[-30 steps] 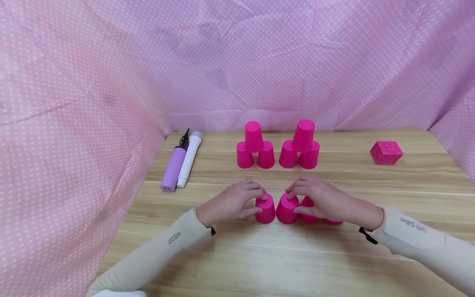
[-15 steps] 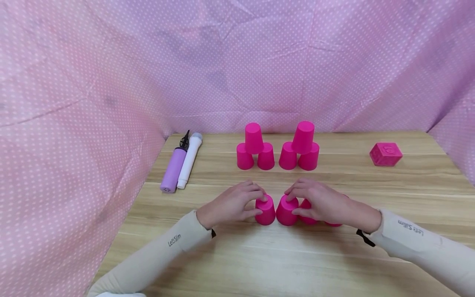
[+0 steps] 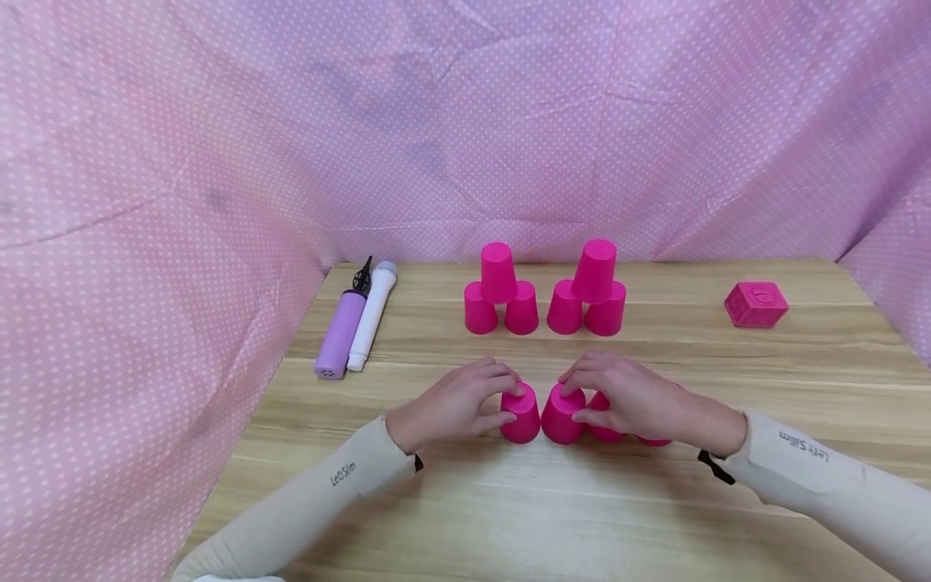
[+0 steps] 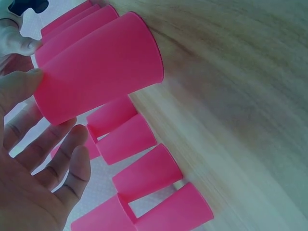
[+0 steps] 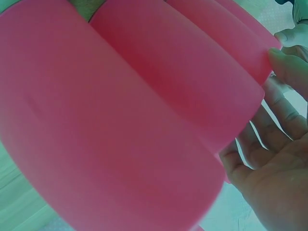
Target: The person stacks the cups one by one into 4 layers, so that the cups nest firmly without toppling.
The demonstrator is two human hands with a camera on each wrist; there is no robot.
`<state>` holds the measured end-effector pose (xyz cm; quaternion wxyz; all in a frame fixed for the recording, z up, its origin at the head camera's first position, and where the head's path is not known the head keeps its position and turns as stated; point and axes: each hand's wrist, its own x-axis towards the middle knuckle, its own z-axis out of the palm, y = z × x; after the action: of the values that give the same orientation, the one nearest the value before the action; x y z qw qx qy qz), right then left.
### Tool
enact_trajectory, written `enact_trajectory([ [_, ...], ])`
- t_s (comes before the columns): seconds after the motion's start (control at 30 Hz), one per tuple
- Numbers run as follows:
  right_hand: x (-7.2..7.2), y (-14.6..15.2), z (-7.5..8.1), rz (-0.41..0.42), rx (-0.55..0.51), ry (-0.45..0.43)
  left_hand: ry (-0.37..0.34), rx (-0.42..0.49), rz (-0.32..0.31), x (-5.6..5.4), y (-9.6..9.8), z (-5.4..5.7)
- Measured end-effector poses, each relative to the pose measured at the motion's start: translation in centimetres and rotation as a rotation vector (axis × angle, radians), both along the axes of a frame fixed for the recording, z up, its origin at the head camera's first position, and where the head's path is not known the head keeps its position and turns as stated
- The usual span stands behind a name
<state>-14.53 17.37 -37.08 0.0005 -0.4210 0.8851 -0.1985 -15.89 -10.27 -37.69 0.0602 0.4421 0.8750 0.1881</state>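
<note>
Several pink cups stand upside down in a front row on the table. At the row's left end, my left hand (image 3: 460, 402) pinches the leftmost cup (image 3: 520, 422) near its top, thumb on the near side and fingers on the far side. My right hand (image 3: 631, 398) grips the second cup (image 3: 562, 420) the same way; the bases of these two cups meet or nearly meet. Under the right hand and wrist, a third cup (image 3: 605, 435) and a fourth cup (image 3: 655, 441) are partly hidden. The left wrist view shows the left thumb (image 4: 21, 89) on the leftmost cup (image 4: 103, 67).
Behind the row, two small pink cup pyramids stand, a left one (image 3: 498, 275) and a right one (image 3: 596, 275). A purple hand pump (image 3: 340, 335) and a white microphone-like stick (image 3: 371, 315) lie at left. Far right sits a pink block (image 3: 756, 305). Dotted pink cloth (image 3: 465, 121) hangs behind.
Both hands keep hold of the same two cups, which stay in place. The right hand and wrist have shifted very slightly left, and the head view has tilted up a little.
</note>
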Motion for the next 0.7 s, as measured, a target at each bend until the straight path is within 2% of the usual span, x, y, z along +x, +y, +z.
enact_trajectory([
  [0.1, 0.0, 0.0, 0.0, 0.004, 0.007, 0.006, -0.004, 0.012, 0.011, 0.1, 0.0, -0.1],
  [0.27, -0.1, -0.1, 0.3, 0.018, 0.009, 0.032, 0.033, 0.016, -0.001, 0.1, 0.2, -0.2],
  [0.4, -0.6, 0.0, 1.1, 0.047, -0.028, 0.07, 0.073, 0.046, -0.015, -0.4, 0.4, 0.5],
  [0.5, -1.3, 0.1, 2.3, 0.054, -0.075, 0.125, 0.137, 0.116, -0.017, -1.3, 0.3, 2.1],
  [0.6, -2.4, 0.4, 3.9, 0.051, -0.129, 0.19, 0.228, 0.213, -0.029, -2.6, 0.3, 4.1],
  [0.7, -3.4, 0.5, 5.6, 0.011, -0.175, 0.264, 0.298, 0.296, -0.033, -3.7, 0.3, 6.5],
])
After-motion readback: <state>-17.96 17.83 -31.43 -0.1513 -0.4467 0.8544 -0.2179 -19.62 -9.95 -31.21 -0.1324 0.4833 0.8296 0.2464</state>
